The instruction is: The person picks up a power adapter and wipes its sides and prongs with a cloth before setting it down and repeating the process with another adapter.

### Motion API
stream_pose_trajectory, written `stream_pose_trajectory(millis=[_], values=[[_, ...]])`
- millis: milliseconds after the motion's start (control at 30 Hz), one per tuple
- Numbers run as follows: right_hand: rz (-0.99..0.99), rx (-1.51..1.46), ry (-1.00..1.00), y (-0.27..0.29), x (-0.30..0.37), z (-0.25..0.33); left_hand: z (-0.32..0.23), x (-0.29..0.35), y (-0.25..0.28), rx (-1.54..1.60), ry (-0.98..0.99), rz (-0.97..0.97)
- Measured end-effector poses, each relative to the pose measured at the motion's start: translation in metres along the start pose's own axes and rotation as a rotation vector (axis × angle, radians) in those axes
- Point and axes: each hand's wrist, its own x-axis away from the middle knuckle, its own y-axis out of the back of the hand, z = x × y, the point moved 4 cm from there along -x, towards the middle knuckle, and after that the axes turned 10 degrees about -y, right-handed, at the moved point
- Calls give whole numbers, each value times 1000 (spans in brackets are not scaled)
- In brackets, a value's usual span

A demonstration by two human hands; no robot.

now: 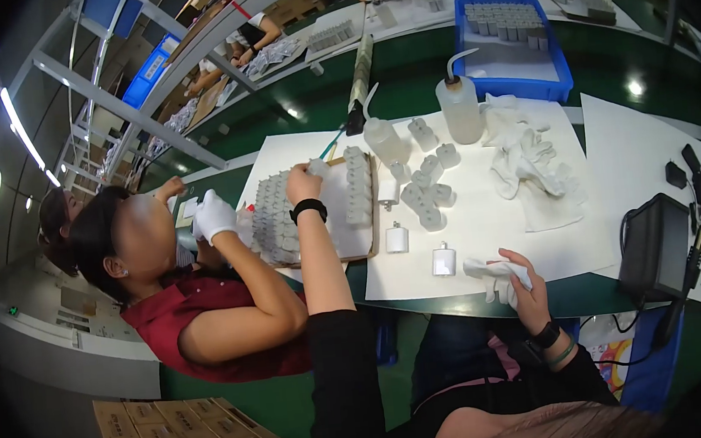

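Observation:
My left hand point(304, 185) reaches over a shallow tray point(344, 241) filled with rows of small grey moulded parts point(275, 217). Its fingers are closed at a pale grey part point(319, 168), partly hidden behind them. Near the table's front edge, my right hand point(528, 288) grips a crumpled white cloth point(493, 273). Left of the cloth lies a small white flask-shaped piece point(443, 261) with a metal top. Two similar pieces, one a white piece point(397, 238), lie farther left. Several loose grey parts point(426, 196) stand beyond them.
Two squeeze bottles, including a large bottle point(461, 109), stand behind the loose parts. White gloves point(529, 166) lie right of them. A black device point(656, 238) with cables sits far right. A co-worker's gloved hand point(215, 217) is close on my left. A blue crate point(522, 83) stands behind.

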Motion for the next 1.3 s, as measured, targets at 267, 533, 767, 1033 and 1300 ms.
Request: stream_pose_trajectory(millis=[267, 533, 767, 1033, 1300], values=[[25, -68, -66, 0, 0, -2, 23, -4, -8, -262, 96, 71], [-5, -93, -127, 8, 0, -2, -57, 95, 45, -590, -158, 235], [1, -257, -157, 6, 7, 4, -7, 140, 28, -659, -240, 111], [-196, -628, -303, 13, 10, 2, -89, 244, 32, 1164, -152, 109], [131, 793, 820, -71, 31, 97, -145, 316, -16, 979, -418, 272]])
